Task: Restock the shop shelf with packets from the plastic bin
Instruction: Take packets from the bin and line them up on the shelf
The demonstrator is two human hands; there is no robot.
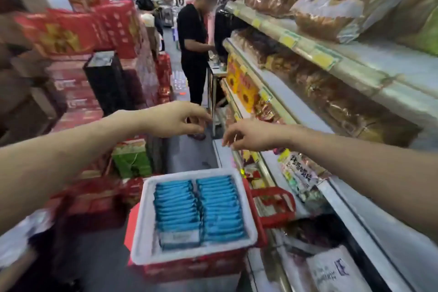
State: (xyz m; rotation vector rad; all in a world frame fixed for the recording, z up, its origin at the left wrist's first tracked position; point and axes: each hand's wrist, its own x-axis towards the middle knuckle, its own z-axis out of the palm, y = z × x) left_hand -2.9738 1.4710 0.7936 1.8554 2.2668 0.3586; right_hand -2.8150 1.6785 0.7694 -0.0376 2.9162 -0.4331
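Left hand (175,121), right hand (251,136), grips slack, empty, flat blue packets (201,208), white bin (148,216)

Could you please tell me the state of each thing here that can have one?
left hand: empty, fingers loosely curled, in the air.
right hand: empty, fingers loosely curled, by the shelf edge.
plastic bin: uncovered, filled with two rows.
blue packets: upright on edge, in the bin.
shelf: stocked with bagged goods.
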